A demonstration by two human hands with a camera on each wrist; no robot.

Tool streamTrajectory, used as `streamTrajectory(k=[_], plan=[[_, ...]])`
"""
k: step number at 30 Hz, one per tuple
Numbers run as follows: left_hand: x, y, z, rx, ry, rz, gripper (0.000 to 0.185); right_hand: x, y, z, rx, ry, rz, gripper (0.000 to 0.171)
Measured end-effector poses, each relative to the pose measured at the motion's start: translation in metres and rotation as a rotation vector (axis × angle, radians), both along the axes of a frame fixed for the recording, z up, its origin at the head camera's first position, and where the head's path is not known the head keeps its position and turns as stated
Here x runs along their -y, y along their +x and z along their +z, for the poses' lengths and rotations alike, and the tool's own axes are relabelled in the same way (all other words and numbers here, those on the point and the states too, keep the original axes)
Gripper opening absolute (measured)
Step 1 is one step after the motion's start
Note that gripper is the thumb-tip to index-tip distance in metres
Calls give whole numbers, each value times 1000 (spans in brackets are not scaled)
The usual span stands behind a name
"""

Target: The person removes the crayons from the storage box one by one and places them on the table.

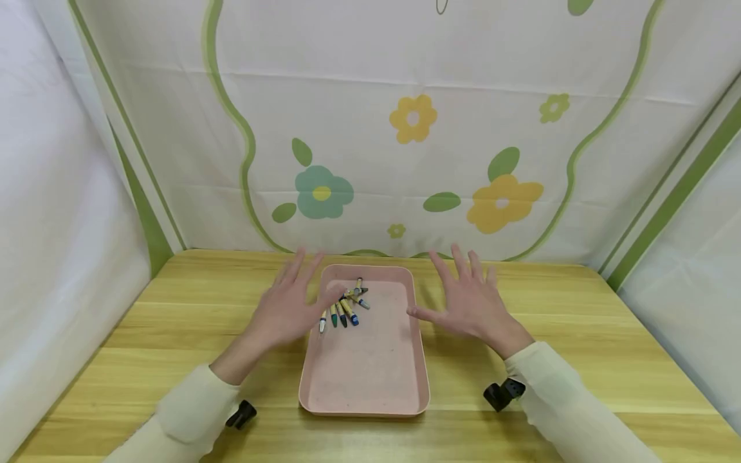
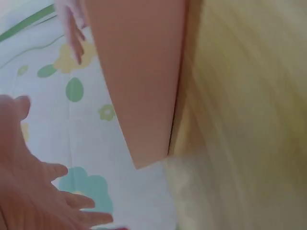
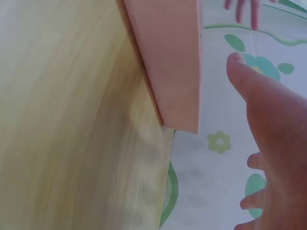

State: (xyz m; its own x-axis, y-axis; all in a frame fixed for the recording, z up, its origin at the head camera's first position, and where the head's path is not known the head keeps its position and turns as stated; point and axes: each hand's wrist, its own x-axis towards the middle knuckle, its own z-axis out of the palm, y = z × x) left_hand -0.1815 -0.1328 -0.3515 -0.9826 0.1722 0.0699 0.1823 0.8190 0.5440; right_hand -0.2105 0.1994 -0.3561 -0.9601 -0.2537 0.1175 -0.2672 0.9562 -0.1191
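**Light crayons, loose in a slick tray**

Both your hands are spread flat and hold nothing: your left hand (image 1: 286, 308) hovers over the left rim of the pink tray (image 1: 370, 379), fingertips nearest the crayons (image 1: 344, 305); your right hand (image 1: 471, 302) hovers just right of the tray. The crayons lie in a small fan in the tray's far left part. Judge them light, stiff and prone to roll on the smooth floor; they may snap if bent. Pinch one at mid-shaft, on its paper wrapper.
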Motion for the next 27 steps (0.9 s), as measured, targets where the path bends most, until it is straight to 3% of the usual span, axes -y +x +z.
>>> streamTrajectory(k=[5,9,13,19,27], plan=[[7,4,2,219,419,5,82,4,-6,0,-9,-125,37,109],[8,10,-2,360,734,60,79,13,-11,3,29,-240,78,104],[6,19,-8,432,937,113,83,25,-17,5,85,-335,113,100],[2,32,-19,488,1111,184,86,43,-27,7,106,-527,132,86],[-2,36,-25,479,1167,175,79,71,-38,7,135,-813,63,72]])
